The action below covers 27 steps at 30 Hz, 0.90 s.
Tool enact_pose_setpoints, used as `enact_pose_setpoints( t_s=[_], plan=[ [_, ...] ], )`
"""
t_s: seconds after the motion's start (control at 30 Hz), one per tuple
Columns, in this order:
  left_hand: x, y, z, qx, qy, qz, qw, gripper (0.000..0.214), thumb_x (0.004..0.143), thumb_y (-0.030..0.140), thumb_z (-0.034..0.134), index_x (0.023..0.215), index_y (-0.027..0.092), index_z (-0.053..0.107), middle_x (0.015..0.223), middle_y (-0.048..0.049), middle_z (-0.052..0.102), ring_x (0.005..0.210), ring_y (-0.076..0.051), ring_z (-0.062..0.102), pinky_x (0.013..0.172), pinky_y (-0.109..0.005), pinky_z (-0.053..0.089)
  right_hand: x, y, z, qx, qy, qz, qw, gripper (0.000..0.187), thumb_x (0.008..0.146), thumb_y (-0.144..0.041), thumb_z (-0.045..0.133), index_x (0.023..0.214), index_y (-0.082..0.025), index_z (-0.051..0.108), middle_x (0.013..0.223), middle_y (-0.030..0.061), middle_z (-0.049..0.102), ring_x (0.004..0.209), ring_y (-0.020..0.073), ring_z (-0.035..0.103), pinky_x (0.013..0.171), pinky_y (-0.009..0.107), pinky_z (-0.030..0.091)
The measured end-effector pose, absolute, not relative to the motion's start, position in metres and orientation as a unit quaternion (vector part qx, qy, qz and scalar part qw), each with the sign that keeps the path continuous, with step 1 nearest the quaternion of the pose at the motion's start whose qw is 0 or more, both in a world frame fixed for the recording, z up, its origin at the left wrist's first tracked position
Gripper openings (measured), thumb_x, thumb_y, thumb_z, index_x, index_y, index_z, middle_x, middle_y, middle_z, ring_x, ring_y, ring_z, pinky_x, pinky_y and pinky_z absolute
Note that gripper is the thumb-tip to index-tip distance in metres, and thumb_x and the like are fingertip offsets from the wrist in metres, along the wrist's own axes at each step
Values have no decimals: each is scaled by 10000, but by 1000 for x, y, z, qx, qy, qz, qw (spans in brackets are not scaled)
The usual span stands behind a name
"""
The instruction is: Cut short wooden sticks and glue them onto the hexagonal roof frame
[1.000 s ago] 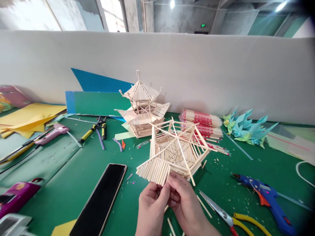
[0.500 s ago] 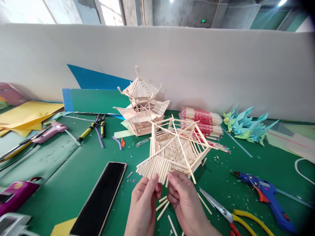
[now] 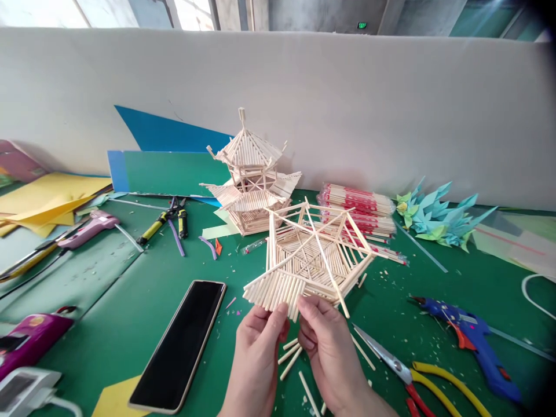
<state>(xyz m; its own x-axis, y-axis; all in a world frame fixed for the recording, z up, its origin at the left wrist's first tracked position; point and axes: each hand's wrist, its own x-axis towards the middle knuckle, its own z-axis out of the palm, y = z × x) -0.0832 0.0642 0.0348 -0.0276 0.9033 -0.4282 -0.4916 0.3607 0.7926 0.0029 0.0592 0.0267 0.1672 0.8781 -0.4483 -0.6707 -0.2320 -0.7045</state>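
A hexagonal roof frame of thin wooden sticks (image 3: pixel 310 260) is held tilted above the green mat (image 3: pixel 130 301). My left hand (image 3: pixel 258 347) pinches its near edge from below-left. My right hand (image 3: pixel 330 347) pinches the same near edge from the right. Both hands have their fingers closed on the sticks. Several loose sticks (image 3: pixel 291 356) lie on the mat under my hands. A finished stick pagoda (image 3: pixel 249 179) stands behind the frame by the white wall.
A black phone (image 3: pixel 180 344) lies left of my hands. Scissors (image 3: pixel 386 362) and a blue glue gun (image 3: pixel 471 344) lie to the right. Wrapped chopsticks (image 3: pixel 358 211), paper cranes (image 3: pixel 438 217), cutters (image 3: pixel 163 223), a pink glue gun (image 3: pixel 89 229) and yellow paper (image 3: pixel 47 200) lie further back.
My left hand moved from beside the right hand out to the frame's near-left edge. The loose sticks under my hands came into view. The view has tilted down slightly.
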Motion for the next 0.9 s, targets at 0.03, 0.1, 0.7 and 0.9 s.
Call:
enact_pose_setpoints(
  t_s=[0.03,0.1,0.7,0.9],
  plan=[
    [-83,65,34,212,489,524,665,208,650,258,709,564,143,557,494,52,497,499,-76,411,512,-193,382,3,59,27,-461,-112,635,610,293,598,-348,737,541,-166,515,423,-110,299,435,49,184,405,193,165],
    [-83,65,34,213,489,524,664,206,648,259,710,567,142,561,497,51,500,499,-75,409,515,-194,386,2,60,26,-460,-110,635,611,292,596,-348,738,542,-167,515,423,-110,295,434,49,182,403,193,166],
    [-85,68,36,188,474,518,686,219,613,288,734,554,143,580,490,42,527,496,-77,426,506,-185,382,3,54,20,-442,-142,661,589,283,647,-393,699,583,-160,551,438,-109,302,432,44,164,403,183,145],
    [-84,67,38,195,479,506,690,180,583,241,759,545,146,611,476,47,538,482,-69,423,505,-183,386,3,56,23,-455,-155,635,605,279,611,-392,725,598,-153,583,440,-101,346,424,37,206,395,172,168]
  ],
)
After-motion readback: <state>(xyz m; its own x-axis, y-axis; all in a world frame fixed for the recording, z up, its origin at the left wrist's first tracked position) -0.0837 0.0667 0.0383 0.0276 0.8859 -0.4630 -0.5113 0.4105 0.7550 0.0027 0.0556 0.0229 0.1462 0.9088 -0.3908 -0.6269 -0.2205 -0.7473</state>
